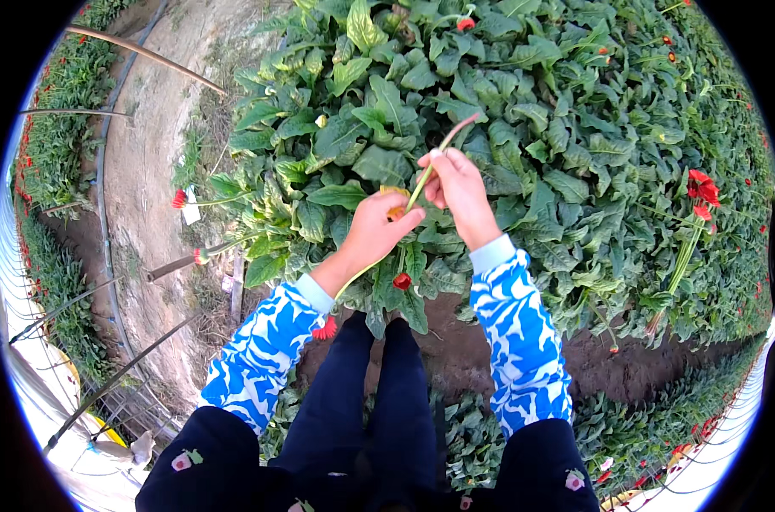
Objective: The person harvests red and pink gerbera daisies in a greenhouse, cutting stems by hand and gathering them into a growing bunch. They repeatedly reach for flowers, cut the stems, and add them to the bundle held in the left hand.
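Both hands hold one long green flower stem over a bed of broad green leaves. My left hand grips it lower down, and the stem runs back past my left wrist towards a red flower head by the sleeve. Near the stem's pinkish end, the fingers of my right hand pinch it. Something yellow-orange shows behind my left fingers; what it is cannot be told. Just below my left hand, a small dark red flower stands among the leaves.
A bunch of cut red flowers lies on the leaves at the right. Two red blooms lean over the dirt path at the left, near a dark pole. A hose runs along the path. Bare soil lies between plant rows.
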The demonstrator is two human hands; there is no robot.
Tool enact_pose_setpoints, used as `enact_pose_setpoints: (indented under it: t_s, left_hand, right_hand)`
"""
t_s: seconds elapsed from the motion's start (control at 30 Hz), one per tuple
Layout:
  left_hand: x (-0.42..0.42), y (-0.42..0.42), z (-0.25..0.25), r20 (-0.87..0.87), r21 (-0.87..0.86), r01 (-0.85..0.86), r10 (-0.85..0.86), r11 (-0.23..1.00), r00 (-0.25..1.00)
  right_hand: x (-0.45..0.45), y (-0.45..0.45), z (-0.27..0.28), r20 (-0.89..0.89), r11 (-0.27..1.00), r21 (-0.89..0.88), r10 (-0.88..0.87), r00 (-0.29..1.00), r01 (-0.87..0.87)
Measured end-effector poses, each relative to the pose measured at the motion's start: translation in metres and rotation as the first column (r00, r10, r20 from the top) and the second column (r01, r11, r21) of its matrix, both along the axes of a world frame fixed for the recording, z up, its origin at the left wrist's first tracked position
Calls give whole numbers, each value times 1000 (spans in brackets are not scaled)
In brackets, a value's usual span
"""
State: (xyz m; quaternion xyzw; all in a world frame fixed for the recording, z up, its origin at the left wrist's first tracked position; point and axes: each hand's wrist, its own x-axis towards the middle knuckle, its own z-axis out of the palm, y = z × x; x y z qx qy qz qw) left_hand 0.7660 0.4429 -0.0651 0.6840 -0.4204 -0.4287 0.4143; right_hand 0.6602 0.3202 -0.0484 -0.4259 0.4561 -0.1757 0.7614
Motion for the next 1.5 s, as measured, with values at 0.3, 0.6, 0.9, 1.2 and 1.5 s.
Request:
enact_pose_setpoints:
  t_s: [0.3, 0.6, 0.9, 1.2, 1.5]
  left_hand:
    - [-31, 85, 120, -373, 122, 113, -60, 986, 926]
    - [-31, 142, 161, -468, 90, 257, -187, 962, 864]
    - [18, 170, 232, -391, -38, 670, -628, 742, 673]
    - [-42, 164, 247, -355, -139, 715, -709, 685, 610]
    - [-203, 233, 249, -304, -228, 937, -933, 267, 192]
  right_hand:
    - [-65, 100, 145, 270, 962, -62, -239, 933, 265]
    - [-73, 202, 194, 262, 949, -150, -231, 937, 276]
    - [-61, 300, 252, 178, 704, 11, -701, 691, 711]
    - [-152, 450, 249, -94, 377, -178, -926, 366, 909]
    - [-174, 641, 185, -278, 96, -328, -960, 1, 940]
